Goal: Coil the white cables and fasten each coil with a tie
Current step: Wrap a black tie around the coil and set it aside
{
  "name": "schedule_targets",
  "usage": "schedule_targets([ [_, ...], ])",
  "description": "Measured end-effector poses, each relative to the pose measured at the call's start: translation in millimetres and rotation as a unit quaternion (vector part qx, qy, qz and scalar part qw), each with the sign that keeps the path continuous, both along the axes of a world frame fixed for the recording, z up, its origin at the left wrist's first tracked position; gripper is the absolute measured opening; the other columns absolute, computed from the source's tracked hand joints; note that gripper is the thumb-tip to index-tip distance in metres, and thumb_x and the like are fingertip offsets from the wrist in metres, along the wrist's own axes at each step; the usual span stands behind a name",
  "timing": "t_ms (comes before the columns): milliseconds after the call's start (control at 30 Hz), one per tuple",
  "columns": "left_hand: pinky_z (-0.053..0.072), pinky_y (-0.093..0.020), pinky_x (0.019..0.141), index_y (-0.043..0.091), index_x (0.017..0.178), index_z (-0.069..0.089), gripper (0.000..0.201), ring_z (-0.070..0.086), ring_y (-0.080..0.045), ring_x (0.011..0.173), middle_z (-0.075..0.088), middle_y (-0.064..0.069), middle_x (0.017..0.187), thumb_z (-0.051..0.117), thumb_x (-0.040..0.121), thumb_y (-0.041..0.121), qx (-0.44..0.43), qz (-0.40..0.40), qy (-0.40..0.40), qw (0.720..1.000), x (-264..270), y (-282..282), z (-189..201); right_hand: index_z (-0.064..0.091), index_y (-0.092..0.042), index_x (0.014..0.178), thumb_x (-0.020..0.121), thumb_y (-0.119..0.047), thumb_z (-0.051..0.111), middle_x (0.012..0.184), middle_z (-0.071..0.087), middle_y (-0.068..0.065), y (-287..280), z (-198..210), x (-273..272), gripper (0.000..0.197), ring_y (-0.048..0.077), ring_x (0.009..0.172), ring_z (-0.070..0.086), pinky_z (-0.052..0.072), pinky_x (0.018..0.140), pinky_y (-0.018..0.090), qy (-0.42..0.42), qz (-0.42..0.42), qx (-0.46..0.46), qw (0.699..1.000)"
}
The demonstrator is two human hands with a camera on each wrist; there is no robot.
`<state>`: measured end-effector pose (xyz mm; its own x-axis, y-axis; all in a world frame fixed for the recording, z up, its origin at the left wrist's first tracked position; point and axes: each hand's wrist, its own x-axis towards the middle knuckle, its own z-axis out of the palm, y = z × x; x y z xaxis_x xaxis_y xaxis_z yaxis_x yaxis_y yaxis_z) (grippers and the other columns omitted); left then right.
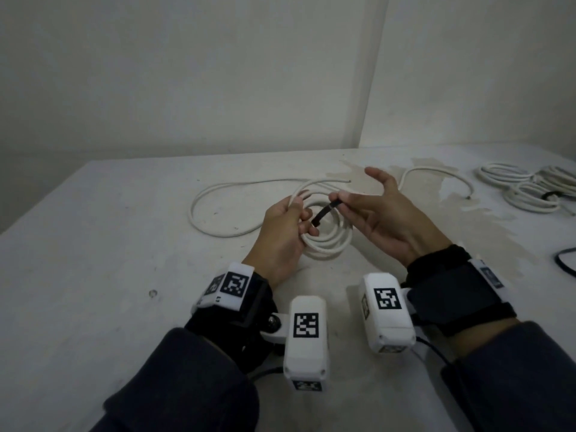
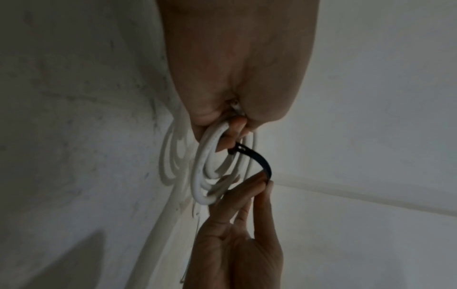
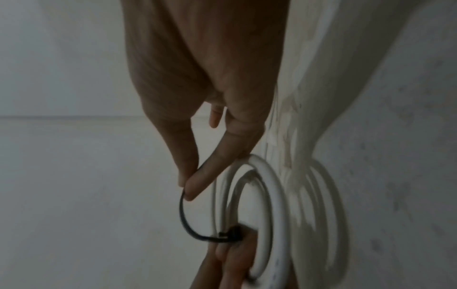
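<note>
Dim room — bare white walls meet behind a stained table.

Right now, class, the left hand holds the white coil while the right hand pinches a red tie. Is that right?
Not quite: the tie is black, not red, as the head view shows. The left hand does hold the white coil, and the right hand pinches the tie.

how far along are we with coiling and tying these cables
Done: a pile of coiled cables lies at the table's far right, at least one with a dark tie. In hand: the left hand grips the current coil while the right hand pinches a black tie, not yet closed. Left: fastening it; a loose cable trails uncoiled on the table.
</note>
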<state>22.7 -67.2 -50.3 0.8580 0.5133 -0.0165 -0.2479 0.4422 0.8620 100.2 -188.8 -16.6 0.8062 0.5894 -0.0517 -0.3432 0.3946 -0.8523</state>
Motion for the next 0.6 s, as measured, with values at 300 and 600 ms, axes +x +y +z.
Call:
schedule_targets([
  [300, 0.042, -0.017, 0.048, 0.003, 0.115, 0.054, 0.025, 0.030, -0.003, 0.041, 0.038, 0.000, 0.065, 0.033, 0.103, 0.011, 0.020, -0.117, -0.013, 0.993, -7.3, 5.3, 2.7, 0.071, -0.011, 0.093, 0.089, -0.007, 0.054, 0.071, 0.054, -0.006, -18.2, 10.0, 19.4, 0.018, 0.002, 0.044, 0.037, 0.030, 0.041, 0.014, -0.203, -0.096, -0.157, 0.962],
  [600, 0.043, -0.017, 0.049, -0.003, 0.121, 0.053, 0.029, 0.031, -0.002, 0.041, 0.038, 0.000, 0.065, 0.035, 0.102, 0.009, 0.058, -0.117, -0.011, 0.991, -8.7, 3.1, 5.4, 0.077, -0.015, 0.084, 0.080, -0.021, 0.076, 0.072, 0.070, -0.007, -16.7, -3.3, 19.9, 0.007, -0.007, 0.057, 0.056, 0.039, 0.060, 0.008, -0.427, -0.106, -0.298, 0.847],
])
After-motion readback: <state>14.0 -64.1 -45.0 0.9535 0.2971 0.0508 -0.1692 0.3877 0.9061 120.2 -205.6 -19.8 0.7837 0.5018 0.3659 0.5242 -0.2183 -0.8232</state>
